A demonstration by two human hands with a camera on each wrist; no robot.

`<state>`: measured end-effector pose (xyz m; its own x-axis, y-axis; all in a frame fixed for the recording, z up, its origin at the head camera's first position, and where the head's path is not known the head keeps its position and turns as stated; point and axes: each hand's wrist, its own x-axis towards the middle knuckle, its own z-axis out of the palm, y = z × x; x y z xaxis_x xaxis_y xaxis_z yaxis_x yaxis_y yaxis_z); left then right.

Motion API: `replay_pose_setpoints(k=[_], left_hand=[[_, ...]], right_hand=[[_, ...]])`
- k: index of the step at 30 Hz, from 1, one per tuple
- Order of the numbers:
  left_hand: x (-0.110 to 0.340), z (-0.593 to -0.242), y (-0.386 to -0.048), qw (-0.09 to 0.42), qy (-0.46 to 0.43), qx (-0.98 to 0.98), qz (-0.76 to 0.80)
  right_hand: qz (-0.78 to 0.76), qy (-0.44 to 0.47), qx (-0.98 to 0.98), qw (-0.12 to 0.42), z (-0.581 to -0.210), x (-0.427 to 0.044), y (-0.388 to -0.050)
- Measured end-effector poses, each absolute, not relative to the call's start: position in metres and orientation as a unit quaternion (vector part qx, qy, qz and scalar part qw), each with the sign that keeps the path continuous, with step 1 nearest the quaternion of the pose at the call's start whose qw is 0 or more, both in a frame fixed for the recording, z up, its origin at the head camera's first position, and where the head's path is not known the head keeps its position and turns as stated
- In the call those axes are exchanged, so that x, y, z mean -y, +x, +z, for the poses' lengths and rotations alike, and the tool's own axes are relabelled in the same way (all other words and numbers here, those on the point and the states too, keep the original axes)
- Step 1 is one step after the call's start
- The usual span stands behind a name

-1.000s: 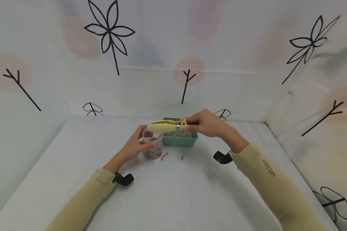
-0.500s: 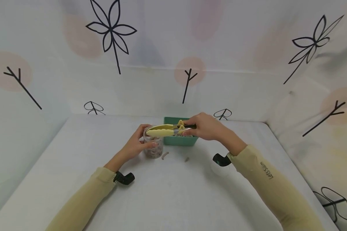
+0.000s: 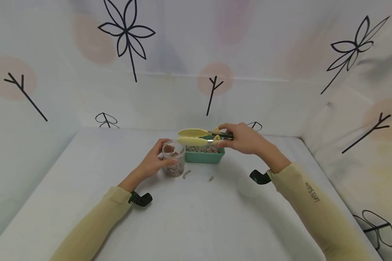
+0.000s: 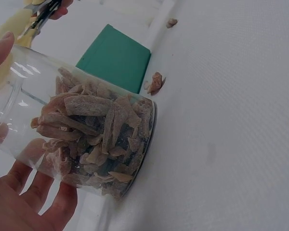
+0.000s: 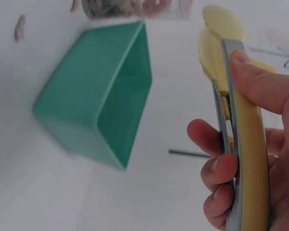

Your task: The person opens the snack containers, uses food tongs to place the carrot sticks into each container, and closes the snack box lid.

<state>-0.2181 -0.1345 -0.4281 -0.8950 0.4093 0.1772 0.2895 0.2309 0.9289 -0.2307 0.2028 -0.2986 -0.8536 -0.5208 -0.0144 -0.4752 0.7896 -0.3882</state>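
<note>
My left hand (image 3: 156, 159) grips a clear jar (image 3: 178, 166) standing on the table. Brownish dried strips (image 4: 86, 130) fill its lower part, seen through the wall in the left wrist view. In my right hand (image 3: 243, 139) are yellow-tipped tongs (image 3: 196, 140), the fingers and thumb curled round the handles. The tongs hover above the green box (image 3: 204, 157), their tips parted near the jar's rim; no piece shows between them. More of the same brownish pieces lie in the box in the head view.
One dried strip (image 3: 186, 174) lies on the white table (image 3: 196, 217) beside the jar. A smaller piece (image 3: 211, 178) lies in front of the box. A patterned white backdrop (image 3: 170, 101) stands behind and at the sides.
The right hand first lowered the tongs toward the jar's mouth, then raised them and drew them right, over the box. The left hand keeps its grip on the jar in place.
</note>
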Motion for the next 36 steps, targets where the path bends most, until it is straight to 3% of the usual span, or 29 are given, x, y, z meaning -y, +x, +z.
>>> replay_pose_setpoints(k=[5,10,24,31,36], left_hand=[[0.134,-0.428,-0.217,0.048,0.225,-0.785,0.575],[0.134,-0.429,-0.216,0.045,0.224,-0.788,0.571],[0.133,-0.429,-0.219,0.047,0.225,-0.787,0.573],[0.133,-0.429,-0.219,0.051,0.223,-0.785,0.575],[0.134,-0.427,-0.218,0.055,0.218,-0.788,0.573]], right_hand=[[-0.119,-0.215,-0.968,0.042,-0.294,-0.225,-0.241],[-0.038,-0.192,-0.978,0.068,-0.289,-0.232,-0.25],[0.089,-0.185,-0.969,0.137,-0.273,-0.189,-0.256],[0.029,-0.154,-0.97,0.188,-0.285,-0.181,-0.262],[-0.027,-0.17,-0.969,0.178,-0.306,-0.189,-0.266]])
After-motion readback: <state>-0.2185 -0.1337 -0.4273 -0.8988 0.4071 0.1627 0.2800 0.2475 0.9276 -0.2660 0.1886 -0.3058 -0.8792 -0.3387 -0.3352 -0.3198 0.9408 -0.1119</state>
